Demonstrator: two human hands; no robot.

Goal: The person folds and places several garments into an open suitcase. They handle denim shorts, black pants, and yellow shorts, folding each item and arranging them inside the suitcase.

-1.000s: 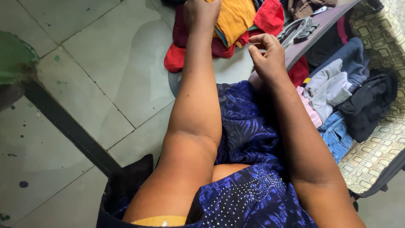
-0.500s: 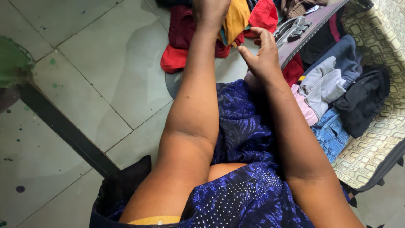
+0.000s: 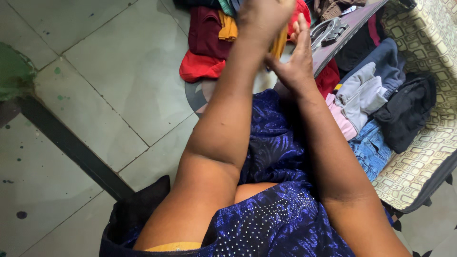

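Note:
My left hand [image 3: 264, 16] is raised at the top of the view and grips a mustard-yellow garment [image 3: 279, 46], which hangs down from it. The hand is blurred. Just to its right, my right hand [image 3: 297, 62] has its fingers stretched upward and its thumb pressed against the hanging yellow strip, pinching it. Both arms reach forward over my blue patterned dress [image 3: 276, 147]. Below the hands lies a pile of clothes with a maroon piece [image 3: 207, 33], a red piece [image 3: 200, 66] and an orange one [image 3: 228, 26].
An open suitcase [image 3: 419, 162] with cream patterned lining lies at the right, holding grey [image 3: 364, 93], black [image 3: 404, 112], denim [image 3: 371, 147] and pink clothes. A dark case panel with a handle [image 3: 328, 31] slants above it. The tiled floor has a dark strip [image 3: 71, 147] at the left.
Both hands have lifted toward the top of the view with the yellow garment. My right hand's fingers have straightened from a curl, and the view has shifted slightly toward the clothes.

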